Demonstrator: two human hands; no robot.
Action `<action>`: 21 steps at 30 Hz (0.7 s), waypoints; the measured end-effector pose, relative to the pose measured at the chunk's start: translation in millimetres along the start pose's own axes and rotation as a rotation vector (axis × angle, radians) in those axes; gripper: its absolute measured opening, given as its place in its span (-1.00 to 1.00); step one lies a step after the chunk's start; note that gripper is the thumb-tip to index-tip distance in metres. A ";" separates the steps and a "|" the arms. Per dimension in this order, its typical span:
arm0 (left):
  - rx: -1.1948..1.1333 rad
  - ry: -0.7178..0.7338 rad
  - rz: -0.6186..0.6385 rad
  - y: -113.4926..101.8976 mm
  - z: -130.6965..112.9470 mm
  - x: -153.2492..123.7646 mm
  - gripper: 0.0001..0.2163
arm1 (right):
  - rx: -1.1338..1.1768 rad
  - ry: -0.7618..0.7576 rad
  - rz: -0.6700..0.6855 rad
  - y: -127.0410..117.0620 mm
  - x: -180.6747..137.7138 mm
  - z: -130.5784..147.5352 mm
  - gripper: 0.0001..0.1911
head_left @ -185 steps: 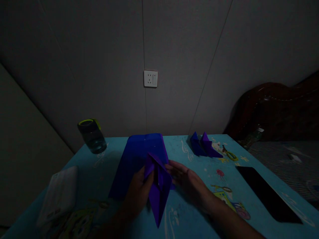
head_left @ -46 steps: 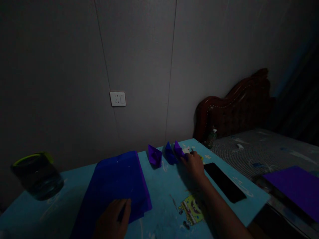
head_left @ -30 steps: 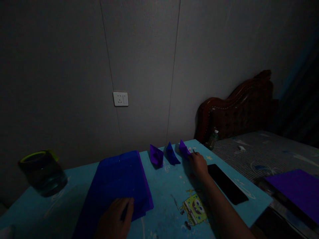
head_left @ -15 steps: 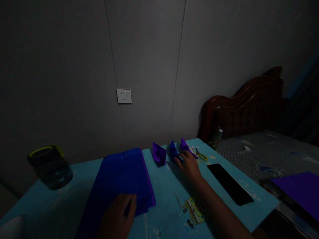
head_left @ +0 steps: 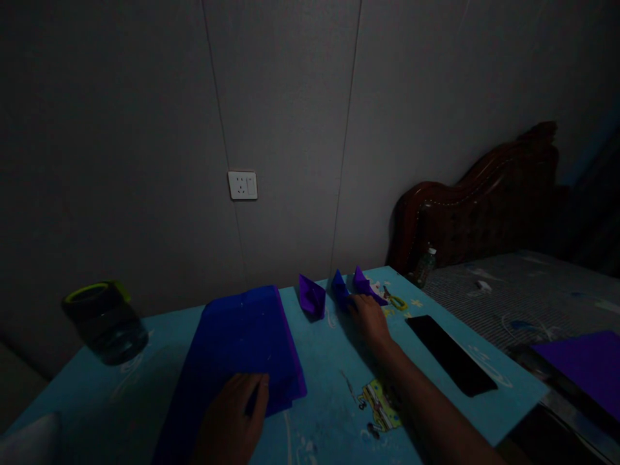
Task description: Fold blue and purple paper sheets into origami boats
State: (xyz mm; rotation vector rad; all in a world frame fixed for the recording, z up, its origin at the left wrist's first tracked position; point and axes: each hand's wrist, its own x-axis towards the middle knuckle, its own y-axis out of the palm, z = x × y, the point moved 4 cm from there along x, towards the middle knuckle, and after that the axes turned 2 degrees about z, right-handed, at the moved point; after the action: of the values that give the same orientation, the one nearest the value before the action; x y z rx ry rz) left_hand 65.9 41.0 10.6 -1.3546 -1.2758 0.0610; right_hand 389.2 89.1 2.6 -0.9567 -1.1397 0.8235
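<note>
My right hand [head_left: 371, 318] reaches to the back of the table, its fingers closed on the near end of a blue folded paper boat [head_left: 340, 290]. To the left of that boat stands a purple folded paper boat [head_left: 311, 297]. Another purple paper boat [head_left: 361, 283] is just to the right, partly behind my fingers. My left hand [head_left: 236, 413] lies on a stack of blue paper sheets [head_left: 239, 336], thumb apart from the fingers and nothing in its grasp. A purple edge shows along the right side of the stack.
Scissors [head_left: 398, 302] with yellow-green handles lie beyond my right hand. A black phone-like slab [head_left: 450, 355] is at the table's right. A dark water jug [head_left: 106, 326] stands at left. A bed [head_left: 504, 284] with a bottle [head_left: 426, 266] and purple sheets [head_left: 584, 365] adjoins the right side.
The fingers of my right hand have drawn closer together at the blue boat. My left hand stays on the stack. The whole view has shifted slightly.
</note>
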 end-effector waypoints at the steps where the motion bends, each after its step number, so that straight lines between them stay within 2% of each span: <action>1: -0.003 -0.004 -0.001 -0.4 -0.2 0.3 -0.66 | -0.011 0.003 0.003 -0.4 1.0 -1.8 -0.70; 7: -0.031 -0.036 0.007 -0.6 -0.9 1.3 -0.69 | -0.071 -0.003 -0.017 -13.2 -1.1 1.4 -0.65; 10: -0.050 -0.041 0.016 -0.8 -3.0 1.5 -0.69 | -0.071 -0.089 -0.031 -18.6 -12.1 27.0 -0.55; 14: -0.045 -0.049 0.037 0.2 -3.8 1.3 -0.68 | -0.014 -0.329 -0.011 -12.3 -26.3 73.7 -0.49; 17: -0.017 -0.032 0.012 0.4 -2.7 0.5 -0.67 | 0.073 -0.361 0.007 -2.6 -23.5 84.6 -0.63; 21: 0.006 -0.012 -0.004 -1.2 -3.8 1.1 -0.67 | 0.174 -0.301 0.000 4.2 -12.4 68.3 -0.78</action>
State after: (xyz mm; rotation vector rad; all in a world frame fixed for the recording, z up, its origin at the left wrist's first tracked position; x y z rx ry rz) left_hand 68.2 38.9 13.3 -1.3488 -1.2874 0.0706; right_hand 319.8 92.6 3.5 -0.7029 -1.2997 1.0735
